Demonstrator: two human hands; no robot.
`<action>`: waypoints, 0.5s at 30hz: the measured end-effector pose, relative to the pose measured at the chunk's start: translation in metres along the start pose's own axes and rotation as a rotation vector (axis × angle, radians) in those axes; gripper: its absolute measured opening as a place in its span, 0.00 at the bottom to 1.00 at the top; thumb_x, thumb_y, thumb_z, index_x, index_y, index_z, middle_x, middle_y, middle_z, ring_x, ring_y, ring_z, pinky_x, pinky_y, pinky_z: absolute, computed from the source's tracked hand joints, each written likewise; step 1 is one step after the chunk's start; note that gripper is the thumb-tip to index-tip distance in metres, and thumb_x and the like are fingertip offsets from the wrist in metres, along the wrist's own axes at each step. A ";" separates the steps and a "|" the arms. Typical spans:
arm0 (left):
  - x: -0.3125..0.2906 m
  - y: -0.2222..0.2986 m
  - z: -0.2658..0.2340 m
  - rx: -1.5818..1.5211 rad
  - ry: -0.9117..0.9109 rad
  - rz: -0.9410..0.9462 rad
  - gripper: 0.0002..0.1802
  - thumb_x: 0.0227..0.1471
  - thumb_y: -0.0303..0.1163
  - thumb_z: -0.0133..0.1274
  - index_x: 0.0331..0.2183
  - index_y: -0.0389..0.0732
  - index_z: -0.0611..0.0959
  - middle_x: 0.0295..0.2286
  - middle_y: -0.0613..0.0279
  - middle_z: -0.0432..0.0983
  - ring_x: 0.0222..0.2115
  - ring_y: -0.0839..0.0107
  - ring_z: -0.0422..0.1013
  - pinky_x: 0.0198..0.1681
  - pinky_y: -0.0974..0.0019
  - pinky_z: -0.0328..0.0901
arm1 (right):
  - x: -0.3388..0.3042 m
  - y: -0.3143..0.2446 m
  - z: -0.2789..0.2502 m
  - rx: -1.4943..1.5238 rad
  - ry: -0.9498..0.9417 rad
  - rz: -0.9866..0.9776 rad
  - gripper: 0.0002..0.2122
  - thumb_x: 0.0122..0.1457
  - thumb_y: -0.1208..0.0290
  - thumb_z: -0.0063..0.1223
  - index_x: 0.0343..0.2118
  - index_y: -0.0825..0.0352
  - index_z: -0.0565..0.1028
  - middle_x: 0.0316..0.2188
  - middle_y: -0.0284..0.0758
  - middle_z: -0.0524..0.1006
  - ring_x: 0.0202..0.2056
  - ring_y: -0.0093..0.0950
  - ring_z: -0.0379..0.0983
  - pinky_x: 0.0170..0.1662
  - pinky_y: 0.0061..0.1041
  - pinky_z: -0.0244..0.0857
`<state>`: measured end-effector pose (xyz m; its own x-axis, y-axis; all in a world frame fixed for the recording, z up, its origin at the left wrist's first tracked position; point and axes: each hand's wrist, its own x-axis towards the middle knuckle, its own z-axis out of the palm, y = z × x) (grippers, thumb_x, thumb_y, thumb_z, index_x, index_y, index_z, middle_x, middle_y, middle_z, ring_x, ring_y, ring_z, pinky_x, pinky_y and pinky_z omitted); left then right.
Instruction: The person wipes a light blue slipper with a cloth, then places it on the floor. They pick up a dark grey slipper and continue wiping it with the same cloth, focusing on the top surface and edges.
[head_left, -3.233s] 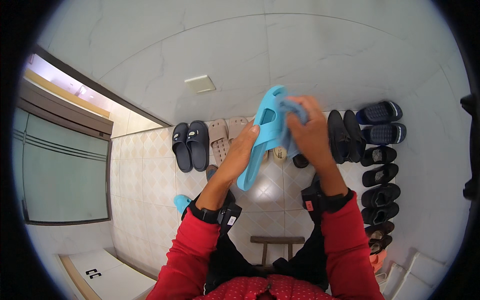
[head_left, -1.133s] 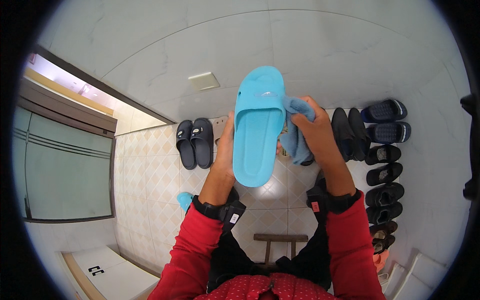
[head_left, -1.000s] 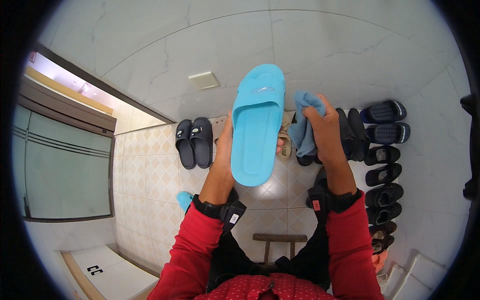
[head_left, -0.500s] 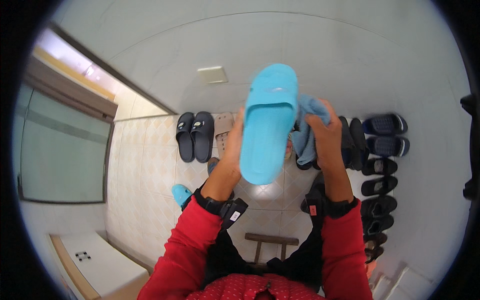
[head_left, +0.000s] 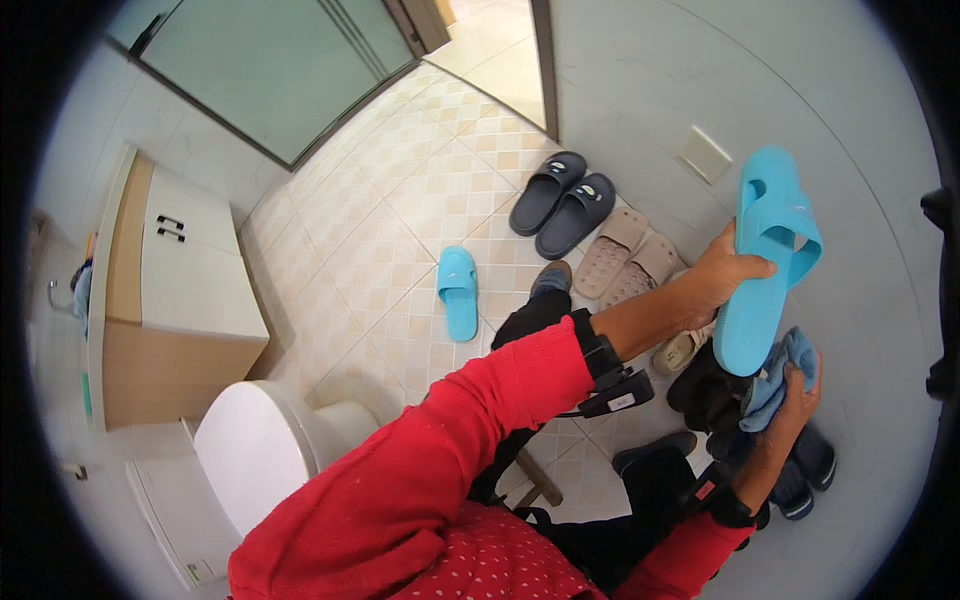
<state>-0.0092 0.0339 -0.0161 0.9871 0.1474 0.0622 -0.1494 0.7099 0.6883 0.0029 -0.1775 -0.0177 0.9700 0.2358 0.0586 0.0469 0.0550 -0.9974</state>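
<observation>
My left hand (head_left: 722, 275) grips a light blue slide slipper (head_left: 752, 318) by its side, thumb lying over the footbed. The slipper is held up in front of the wall, toe end upward. Just below its heel, my right hand (head_left: 797, 398) is closed around a bunched blue cloth (head_left: 781, 381). A matching blue slipper (head_left: 458, 295) lies alone on the tiled floor to the left, away from both hands.
Dark grey slides (head_left: 575, 216), beige slippers (head_left: 627, 258) and several dark shoes (head_left: 705, 390) line the wall. A white toilet (head_left: 258, 447) and a cabinet (head_left: 190, 255) stand left. A wooden stool (head_left: 541, 481) is beneath me. A glass door (head_left: 262, 70) is at far left.
My view has swung left, bringing the toilet, cabinet and whole floor slipper into sight. The held slipper has turned somewhat, and the cloth has come from beside it to below its heel.
</observation>
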 end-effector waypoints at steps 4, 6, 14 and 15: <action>-0.007 0.045 -0.035 0.151 0.143 0.042 0.39 0.50 0.36 0.60 0.58 0.36 0.60 0.46 0.48 0.70 0.40 0.61 0.74 0.44 0.56 0.73 | -0.004 0.012 0.003 -0.048 0.021 0.082 0.13 0.55 0.76 0.47 0.44 0.71 0.72 0.32 0.28 0.70 0.32 0.19 0.65 0.38 0.18 0.61; -0.017 0.071 -0.072 0.219 0.183 0.038 0.36 0.52 0.33 0.59 0.57 0.34 0.61 0.45 0.47 0.72 0.40 0.61 0.75 0.43 0.57 0.74 | -0.003 0.017 0.004 -0.091 0.011 0.094 0.12 0.56 0.77 0.47 0.44 0.70 0.72 0.32 0.28 0.70 0.31 0.19 0.64 0.38 0.18 0.61; -0.132 0.095 -0.283 0.547 0.752 0.085 0.25 0.51 0.26 0.57 0.52 0.34 0.72 0.39 0.54 0.77 0.36 0.67 0.75 0.40 0.63 0.73 | -0.003 0.023 0.022 -0.169 -0.008 0.096 0.12 0.56 0.77 0.47 0.43 0.70 0.71 0.31 0.27 0.70 0.31 0.17 0.63 0.38 0.16 0.59; -0.156 0.097 -0.314 0.599 0.814 0.024 0.26 0.52 0.27 0.58 0.53 0.35 0.71 0.41 0.53 0.76 0.37 0.66 0.75 0.41 0.61 0.74 | -0.002 0.023 0.023 -0.235 0.000 0.135 0.12 0.56 0.77 0.47 0.44 0.70 0.71 0.31 0.27 0.70 0.31 0.17 0.63 0.38 0.15 0.59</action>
<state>-0.1952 0.2955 -0.1859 0.6118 0.7408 -0.2773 0.1056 0.2709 0.9568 -0.0032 -0.1541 -0.0394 0.9713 0.2257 -0.0752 -0.0286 -0.2032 -0.9787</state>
